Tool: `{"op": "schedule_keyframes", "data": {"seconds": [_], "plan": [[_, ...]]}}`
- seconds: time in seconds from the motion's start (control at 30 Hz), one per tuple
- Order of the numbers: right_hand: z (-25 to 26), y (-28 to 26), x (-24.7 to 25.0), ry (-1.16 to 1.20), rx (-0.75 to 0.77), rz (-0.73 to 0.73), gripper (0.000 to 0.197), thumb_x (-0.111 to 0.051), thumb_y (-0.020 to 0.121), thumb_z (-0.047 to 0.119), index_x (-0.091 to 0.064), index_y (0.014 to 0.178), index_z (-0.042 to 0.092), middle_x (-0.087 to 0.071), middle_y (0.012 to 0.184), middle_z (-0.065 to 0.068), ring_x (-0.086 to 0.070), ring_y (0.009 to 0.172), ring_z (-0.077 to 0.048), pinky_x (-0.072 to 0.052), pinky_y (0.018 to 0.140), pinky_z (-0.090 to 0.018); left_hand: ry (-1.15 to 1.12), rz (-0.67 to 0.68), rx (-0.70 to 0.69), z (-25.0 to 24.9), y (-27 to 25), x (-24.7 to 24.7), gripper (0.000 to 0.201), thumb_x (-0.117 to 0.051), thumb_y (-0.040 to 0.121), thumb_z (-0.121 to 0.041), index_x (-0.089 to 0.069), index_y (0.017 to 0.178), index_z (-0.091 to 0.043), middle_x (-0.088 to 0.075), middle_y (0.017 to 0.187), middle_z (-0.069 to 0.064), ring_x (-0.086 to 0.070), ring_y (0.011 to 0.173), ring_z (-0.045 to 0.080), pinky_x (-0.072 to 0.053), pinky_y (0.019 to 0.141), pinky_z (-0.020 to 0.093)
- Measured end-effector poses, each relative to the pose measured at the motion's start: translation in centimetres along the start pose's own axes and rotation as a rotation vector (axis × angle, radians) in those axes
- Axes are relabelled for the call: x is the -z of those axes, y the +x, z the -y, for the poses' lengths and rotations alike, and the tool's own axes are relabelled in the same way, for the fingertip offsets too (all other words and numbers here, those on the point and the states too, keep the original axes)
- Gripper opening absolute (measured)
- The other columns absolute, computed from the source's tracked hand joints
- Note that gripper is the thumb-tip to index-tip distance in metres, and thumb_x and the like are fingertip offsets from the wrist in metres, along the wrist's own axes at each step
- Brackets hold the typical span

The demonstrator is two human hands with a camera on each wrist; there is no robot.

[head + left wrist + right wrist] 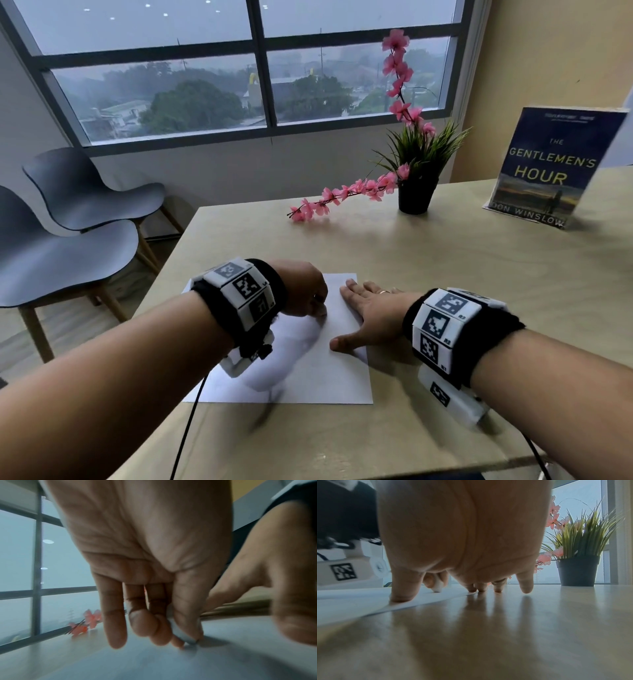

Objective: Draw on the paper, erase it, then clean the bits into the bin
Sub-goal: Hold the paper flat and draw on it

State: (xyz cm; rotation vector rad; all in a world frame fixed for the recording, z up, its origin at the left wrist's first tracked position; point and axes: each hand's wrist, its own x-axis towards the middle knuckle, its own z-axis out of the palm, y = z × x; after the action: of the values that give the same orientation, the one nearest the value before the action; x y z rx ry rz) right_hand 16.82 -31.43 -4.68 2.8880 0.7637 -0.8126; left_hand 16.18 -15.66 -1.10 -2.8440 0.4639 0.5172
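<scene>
The left hand [303, 289] is pinching a small white eraser [181, 632] and pressing its tip on the paper [308, 373], which is lying flat on the counter [445, 274]; the right hand [371, 318] is lying flat, fingers spread, pinning the paper's right edge.

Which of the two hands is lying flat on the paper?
The right hand: its fingers are spread flat, holding down the white sheet of paper at its right edge. The left hand is curled, pinching a small white eraser against the sheet.
</scene>
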Motion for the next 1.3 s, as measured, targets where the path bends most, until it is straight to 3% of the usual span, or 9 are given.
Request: {"op": "schedule_keyframes", "data": {"seconds": [0.27, 0.4, 0.57, 0.77, 0.9, 1.0, 1.17, 1.3], "plan": [[0.3, -0.3, 0.1, -0.009, -0.015, 0.000, 0.109, -0.046, 0.081, 0.077, 0.013, 0.154, 0.022, 0.018, 0.162, 0.005, 0.010, 0.150, -0.020, -0.003, 0.120, -0.052, -0.049, -0.018, 0.041, 0.8, -0.7, -0.5, 0.030, -0.051, 0.094, -0.041, -0.067, 0.105, -0.018, -0.066, 0.104, 0.002, -0.049, 0.080, 0.019, -0.039, 0.071, 0.025], [0.2, -0.4, 0.1, -0.015, -0.011, 0.002, 0.111, -0.046, 0.079, 0.079, 0.013, 0.154, 0.023, 0.020, 0.161, 0.007, 0.012, 0.150, -0.018, -0.001, 0.119, -0.054, -0.022, 0.012, 0.008, 0.7, -1.3, -0.8, 0.030, -0.051, 0.094, -0.043, -0.066, 0.104, -0.020, -0.065, 0.100, 0.000, -0.050, 0.079, 0.018, -0.037, 0.070, 0.025], [0.1, -0.4, 0.0, 0.002, -0.013, 0.013, 0.120, -0.050, 0.071, 0.083, 0.014, 0.154, 0.024, 0.020, 0.161, 0.007, 0.014, 0.149, -0.017, 0.001, 0.119, -0.054, -0.072, -0.028, 0.073, 1.3, -0.8, -0.7, 0.032, -0.054, 0.092, -0.043, -0.067, 0.101, -0.015, -0.059, 0.090, 0.002, -0.050, 0.078, 0.019, -0.039, 0.069, 0.026], [0.2, -0.4, -0.1, 0.009, -0.012, 0.000, 0.120, -0.051, 0.072, 0.082, 0.013, 0.154, 0.023, 0.019, 0.162, 0.005, 0.012, 0.150, -0.018, 0.000, 0.120, -0.052, -0.055, -0.051, 0.041, 0.4, -0.8, -0.8, 0.030, -0.051, 0.094, -0.040, -0.066, 0.102, -0.015, -0.065, 0.100, 0.004, -0.049, 0.076, 0.019, -0.036, 0.067, 0.025], [0.2, -0.4, -0.1, 0.009, -0.012, -0.007, 0.119, -0.052, 0.073, 0.081, 0.012, 0.155, 0.022, 0.018, 0.162, 0.005, 0.012, 0.150, -0.018, 0.000, 0.120, -0.050, -0.058, -0.060, 0.040, 0.1, -0.7, -0.7, 0.029, -0.051, 0.095, -0.038, -0.067, 0.101, -0.015, -0.063, 0.094, 0.005, -0.049, 0.076, 0.020, -0.036, 0.067, 0.025], [0.2, -0.4, -0.1, 0.004, -0.015, -0.002, 0.119, -0.051, 0.073, 0.081, 0.013, 0.154, 0.023, 0.018, 0.162, 0.005, 0.012, 0.150, -0.018, 0.000, 0.120, -0.051, -0.036, -0.026, -0.025, -0.6, -0.8, -0.6, 0.029, -0.051, 0.095, -0.038, -0.067, 0.103, -0.016, -0.066, 0.098, 0.003, -0.050, 0.077, 0.019, -0.038, 0.068, 0.025], [0.2, -0.2, -0.1, 0.007, -0.021, 0.003, 0.120, -0.052, 0.072, 0.081, 0.013, 0.154, 0.024, 0.019, 0.162, 0.006, 0.012, 0.150, -0.018, 0.000, 0.120, -0.052, -0.049, -0.051, 0.029, -0.5, 0.0, -0.1, 0.032, -0.053, 0.093, -0.042, -0.067, 0.104, -0.016, -0.066, 0.101, 0.004, -0.050, 0.079, 0.020, -0.038, 0.068, 0.025], [0.2, -0.2, -0.2, 0.018, -0.015, 0.006, 0.120, -0.053, 0.073, 0.080, 0.014, 0.154, 0.023, 0.019, 0.162, 0.005, 0.013, 0.150, -0.019, 0.001, 0.120, -0.049, -0.016, -0.016, -0.031, -1.3, -0.2, -0.2, 0.031, -0.051, 0.094, -0.040, -0.067, 0.105, -0.016, -0.065, 0.100, 0.004, -0.051, 0.079, 0.020, -0.038, 0.069, 0.027]]}}
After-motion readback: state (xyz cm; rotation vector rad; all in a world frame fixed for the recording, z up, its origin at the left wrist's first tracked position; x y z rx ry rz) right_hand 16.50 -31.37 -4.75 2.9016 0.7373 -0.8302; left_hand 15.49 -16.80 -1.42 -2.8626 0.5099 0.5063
